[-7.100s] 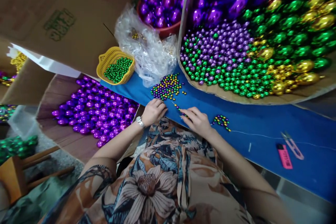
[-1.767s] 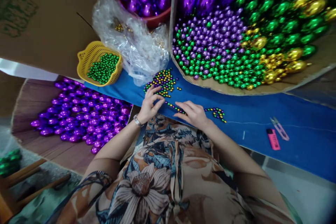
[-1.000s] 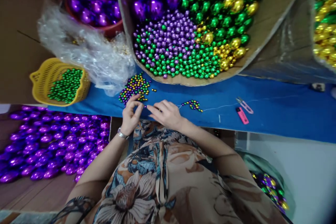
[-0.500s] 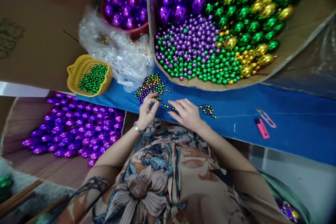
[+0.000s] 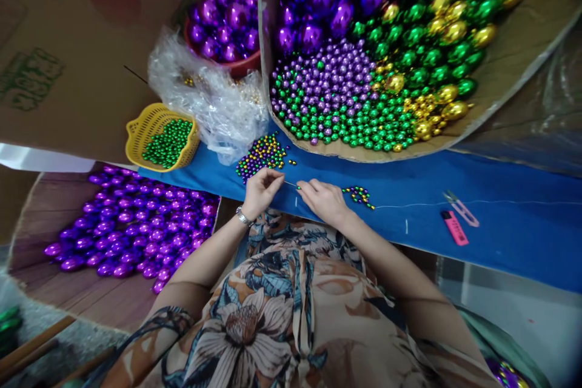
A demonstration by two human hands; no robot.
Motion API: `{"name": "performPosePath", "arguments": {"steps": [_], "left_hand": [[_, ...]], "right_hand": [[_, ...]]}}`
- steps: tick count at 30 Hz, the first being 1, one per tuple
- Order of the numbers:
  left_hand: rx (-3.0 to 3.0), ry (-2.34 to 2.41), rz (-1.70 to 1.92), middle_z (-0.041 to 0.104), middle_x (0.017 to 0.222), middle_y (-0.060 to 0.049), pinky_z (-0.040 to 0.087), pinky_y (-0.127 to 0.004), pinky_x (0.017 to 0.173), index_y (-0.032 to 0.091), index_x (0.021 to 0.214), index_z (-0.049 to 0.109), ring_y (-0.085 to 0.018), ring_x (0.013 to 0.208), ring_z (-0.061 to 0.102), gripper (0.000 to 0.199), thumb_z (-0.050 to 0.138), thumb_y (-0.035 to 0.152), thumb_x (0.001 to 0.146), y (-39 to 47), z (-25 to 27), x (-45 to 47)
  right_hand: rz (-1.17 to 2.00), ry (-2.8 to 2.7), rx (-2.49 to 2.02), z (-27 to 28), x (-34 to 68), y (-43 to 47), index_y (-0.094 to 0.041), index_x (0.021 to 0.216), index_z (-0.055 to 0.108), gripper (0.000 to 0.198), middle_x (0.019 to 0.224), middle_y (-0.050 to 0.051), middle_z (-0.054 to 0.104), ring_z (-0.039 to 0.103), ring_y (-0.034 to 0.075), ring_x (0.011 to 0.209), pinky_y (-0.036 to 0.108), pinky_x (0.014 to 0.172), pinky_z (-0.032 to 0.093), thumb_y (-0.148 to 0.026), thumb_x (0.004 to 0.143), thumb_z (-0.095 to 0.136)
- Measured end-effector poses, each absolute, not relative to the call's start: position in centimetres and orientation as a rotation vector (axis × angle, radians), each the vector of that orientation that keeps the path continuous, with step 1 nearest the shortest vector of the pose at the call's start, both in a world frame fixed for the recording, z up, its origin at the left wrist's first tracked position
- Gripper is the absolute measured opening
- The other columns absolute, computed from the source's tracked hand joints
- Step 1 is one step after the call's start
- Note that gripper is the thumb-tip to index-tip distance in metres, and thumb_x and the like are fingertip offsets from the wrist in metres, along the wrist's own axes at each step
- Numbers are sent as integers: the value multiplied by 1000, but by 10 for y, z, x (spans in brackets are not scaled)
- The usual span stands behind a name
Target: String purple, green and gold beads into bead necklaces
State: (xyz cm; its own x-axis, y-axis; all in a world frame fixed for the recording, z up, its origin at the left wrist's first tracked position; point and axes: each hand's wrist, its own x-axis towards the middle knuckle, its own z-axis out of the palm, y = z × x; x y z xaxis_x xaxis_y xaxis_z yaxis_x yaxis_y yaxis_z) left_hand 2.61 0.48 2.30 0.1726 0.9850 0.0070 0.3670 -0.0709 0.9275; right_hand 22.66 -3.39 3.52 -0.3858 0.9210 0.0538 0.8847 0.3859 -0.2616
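Note:
My left hand is closed in a pinch on one end of a thin pale strand, either thread or a needle. My right hand pinches the strand's other side, with a small green bead at its fingertips. Beyond that hand a string of small green, gold and purple beads lies curled on the blue cloth. Its thread runs off to the right. Just past my left hand is a loose pile of mixed small beads.
A yellow basket holds green beads; a clear plastic bag lies beside it. An open cardboard box of larger beads stands behind. Pink thread snips and a pink lighter lie right. Purple beads fill a box at left.
The beads that spanned the gap between my hands have gone from there; a bare strand with one green bead shows instead. My right fingers have closed together. The view has shifted slightly.

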Motion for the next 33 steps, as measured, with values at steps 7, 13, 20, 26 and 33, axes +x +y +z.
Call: {"name": "performPosePath", "arguments": {"steps": [7, 13, 20, 26, 33], "left_hand": [[1700, 1295, 895, 70, 103, -8, 58, -32, 77, 18, 106, 66, -19, 91, 68, 33, 65, 42, 84, 3, 30, 33], [1308, 1161, 984, 70, 74, -1, 55, -23, 61, 17, 83, 63, -11, 62, 65, 25, 70, 41, 81, 10, 44, 47], [1275, 1108, 1092, 73, 81, -4, 60, -29, 64, 18, 87, 56, -16, 69, 71, 33, 70, 47, 80, 42, 80, 48], [1393, 1041, 1011, 74, 81, -4, 60, -30, 66, 20, 87, 56, -16, 69, 71, 30, 67, 48, 82, 37, 96, 75], [1427, 963, 1073, 73, 79, -3, 59, -28, 64, 19, 86, 57, -15, 67, 70, 27, 67, 43, 84, 45, 117, 81]], "right_hand": [[290, -2291, -1613, 32, 230, -35, -23, 114, 66, 35, 91, 4, 70, 63, 11, 75, 21, 62, 37, -40, 100, 38], [312, -2256, -1570, 40, 231, -33, -25, 114, 64, 33, 89, 2, 69, 63, 10, 74, 21, 66, 39, -41, 100, 39], [319, -2259, -1653, 47, 302, -43, -23, 109, 69, 28, 99, 4, 72, 63, 15, 87, 26, 77, 46, -37, 97, 47], [506, -2021, -1496, 66, 290, -35, -19, 126, 60, 35, 111, 6, 70, 65, 15, 98, 29, 88, 50, -34, 100, 41], [785, -1812, -1375, 64, 281, -33, -15, 105, 67, 29, 87, 4, 73, 66, 10, 72, 23, 68, 53, -30, 98, 43]]}}
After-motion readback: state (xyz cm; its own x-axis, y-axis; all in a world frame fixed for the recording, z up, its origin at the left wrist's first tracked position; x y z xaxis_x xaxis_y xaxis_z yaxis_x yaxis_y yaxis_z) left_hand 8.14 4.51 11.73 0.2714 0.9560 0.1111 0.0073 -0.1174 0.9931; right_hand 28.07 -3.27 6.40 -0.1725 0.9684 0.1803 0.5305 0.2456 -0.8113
